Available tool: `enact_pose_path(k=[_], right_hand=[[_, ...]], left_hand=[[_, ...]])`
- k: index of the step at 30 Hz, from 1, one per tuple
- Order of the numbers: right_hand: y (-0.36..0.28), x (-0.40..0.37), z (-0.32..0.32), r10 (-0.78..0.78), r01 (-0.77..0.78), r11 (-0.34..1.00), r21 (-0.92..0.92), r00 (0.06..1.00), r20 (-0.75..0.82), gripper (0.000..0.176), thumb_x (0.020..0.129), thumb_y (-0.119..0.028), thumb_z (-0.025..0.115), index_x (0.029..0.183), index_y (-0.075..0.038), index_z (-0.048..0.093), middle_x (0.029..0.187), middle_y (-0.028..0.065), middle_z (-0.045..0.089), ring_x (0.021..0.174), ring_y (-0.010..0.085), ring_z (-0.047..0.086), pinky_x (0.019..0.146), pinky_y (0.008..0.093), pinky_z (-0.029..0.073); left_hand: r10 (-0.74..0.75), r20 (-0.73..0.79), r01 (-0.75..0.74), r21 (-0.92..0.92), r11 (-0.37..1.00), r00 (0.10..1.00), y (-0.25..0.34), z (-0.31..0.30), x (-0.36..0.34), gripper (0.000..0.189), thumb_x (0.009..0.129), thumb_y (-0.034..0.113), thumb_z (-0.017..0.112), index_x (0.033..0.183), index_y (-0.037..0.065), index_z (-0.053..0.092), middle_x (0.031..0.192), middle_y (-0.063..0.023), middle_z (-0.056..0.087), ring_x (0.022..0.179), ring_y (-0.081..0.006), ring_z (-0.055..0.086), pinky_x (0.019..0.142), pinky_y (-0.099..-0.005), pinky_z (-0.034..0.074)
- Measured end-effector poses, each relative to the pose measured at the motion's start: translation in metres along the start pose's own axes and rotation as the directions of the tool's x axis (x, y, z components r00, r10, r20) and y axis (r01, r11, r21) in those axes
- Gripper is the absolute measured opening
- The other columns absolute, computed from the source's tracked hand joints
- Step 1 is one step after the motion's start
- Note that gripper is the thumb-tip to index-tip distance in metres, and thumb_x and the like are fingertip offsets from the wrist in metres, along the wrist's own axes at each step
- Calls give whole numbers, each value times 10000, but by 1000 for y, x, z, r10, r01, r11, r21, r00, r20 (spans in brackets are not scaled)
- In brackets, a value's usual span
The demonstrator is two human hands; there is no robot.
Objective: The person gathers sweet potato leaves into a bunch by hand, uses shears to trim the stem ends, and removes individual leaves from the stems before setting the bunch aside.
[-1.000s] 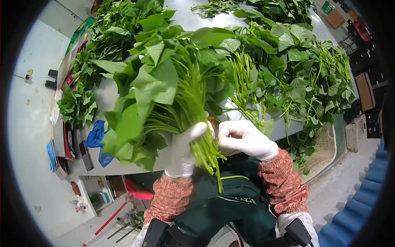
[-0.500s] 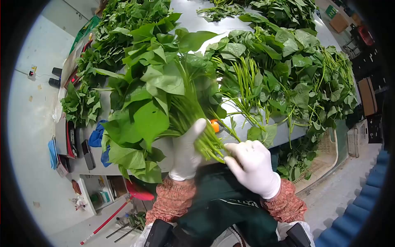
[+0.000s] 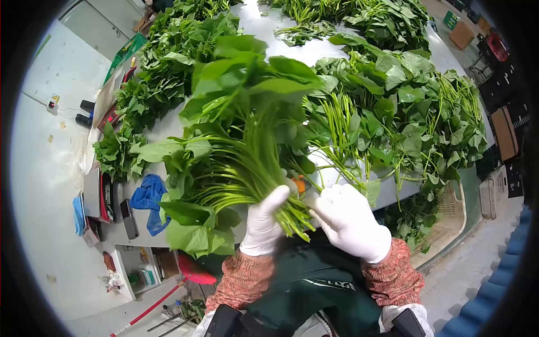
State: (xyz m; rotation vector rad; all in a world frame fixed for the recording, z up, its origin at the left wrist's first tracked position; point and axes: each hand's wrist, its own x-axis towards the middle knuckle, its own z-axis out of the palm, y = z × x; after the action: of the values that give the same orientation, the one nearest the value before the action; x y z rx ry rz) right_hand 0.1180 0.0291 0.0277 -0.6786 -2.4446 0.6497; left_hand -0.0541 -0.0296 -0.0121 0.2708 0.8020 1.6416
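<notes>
Bunch of leafy greens point(image 3: 241, 140), with long thin stems and broad heart-shaped leaves, held up in front of the person's chest at the near edge of a bench point(image 3: 166, 128). The leaves fan up and to the left, and the cut stem ends point(image 3: 292, 222) point down and to the right, between two white-gloved hands.

The left hand point(image 3: 264, 222) is wrapped around the stems just above their ends, with the thumb up and the fingers closed on the bundle. The right hand point(image 3: 348, 219) sits just beside it, its fingers curled in and pressed together against the stem ends. Whether it pinches a single stem cannot be told from this view.

To do this well, the left hand's grip should probably be firm enough to hold the stems together but not so tight that it bruises them. The right hand can tap or pull the ends so they sit level, and tuck in any stem that sticks out.

Patterned red sleeves point(image 3: 238, 281) and a dark green apron point(image 3: 303, 283) show below the hands. A small orange object point(image 3: 300, 182) lies on the bench just behind them.

Loose greens point(image 3: 415, 112) of the same kind cover the bench to the right, and more piles point(image 3: 163, 73) run along its left side. A blue cloth point(image 3: 150, 199) lies near the left corner. A pale basket point(image 3: 449, 216) stands on the floor to the right, with some leaves hanging over it.
</notes>
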Motion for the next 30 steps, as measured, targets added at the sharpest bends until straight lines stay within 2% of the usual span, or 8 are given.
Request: enact_pose_path(k=[4,9,10,12,18,21,26,30], right_hand=[[-1,12,-30,104,-111,990,-90,992,-76,454,692,-257,782,1068,-41,646,1141,176,586,1034,344,551,898,435,432],[-17,30,-6,104,-76,969,237,989,-107,915,683,-314,821,1344,89,334,1176,221,547,1081,380,539,939,422,439],[-17,30,11,41,-26,962,273,998,-48,1026,693,-355,802,1397,113,220,1270,267,482,1155,410,504,975,435,423],[-11,31,24,132,-131,941,311,991,19,1075,693,-387,785,1405,138,174,1344,317,399,1215,443,455,1012,444,403],[-1,38,18,34,-40,991,125,998,47,1070,686,-348,763,1432,108,147,1198,362,508,1032,450,586,857,423,508],[-16,47,-1,281,-339,934,110,891,355,1021,702,-296,719,1462,61,140,1070,293,603,920,394,633,816,416,506],[-21,60,0,316,-368,894,256,922,224,922,672,-223,697,1431,28,237,942,252,640,812,383,645,760,400,521],[-9,72,-6,299,-329,862,385,944,137,698,674,-199,687,1289,5,428,961,211,646,865,338,636,816,370,500]], left_hand=[[17,-119,3,166,986,993,3,29,-5,357,792,34,606,1130,-4,498,835,-85,577,780,-192,558,753,-325,482],[-14,9,13,110,994,1000,1,29,-9,307,886,-13,560,1192,15,548,1114,-85,586,1035,-197,575,923,-337,462],[66,176,-150,521,841,982,5,23,-16,354,903,-1,536,1256,9,515,1202,-91,558,1124,-208,540,986,-362,426],[-9,27,9,23,1000,1000,14,44,-14,415,912,55,548,1316,16,463,1248,-88,536,1163,-214,518,1019,-375,404],[-52,141,69,-119,991,989,5,26,-4,458,929,199,581,1340,49,447,1277,-76,547,1177,-207,521,1041,-376,397],[87,61,-91,68,994,994,1,22,-1,489,940,249,581,1356,39,430,1279,-77,543,1177,-202,518,1039,-365,394],[93,159,-120,165,979,983,26,30,-1,524,943,289,575,1371,28,420,1309,-75,521,1215,-200,487,1048,-349,373],[57,247,-226,741,633,967,54,27,-8,375,922,257,586,1185,-7,550,1062,-83,601,941,-161,587,787,-303,479]])
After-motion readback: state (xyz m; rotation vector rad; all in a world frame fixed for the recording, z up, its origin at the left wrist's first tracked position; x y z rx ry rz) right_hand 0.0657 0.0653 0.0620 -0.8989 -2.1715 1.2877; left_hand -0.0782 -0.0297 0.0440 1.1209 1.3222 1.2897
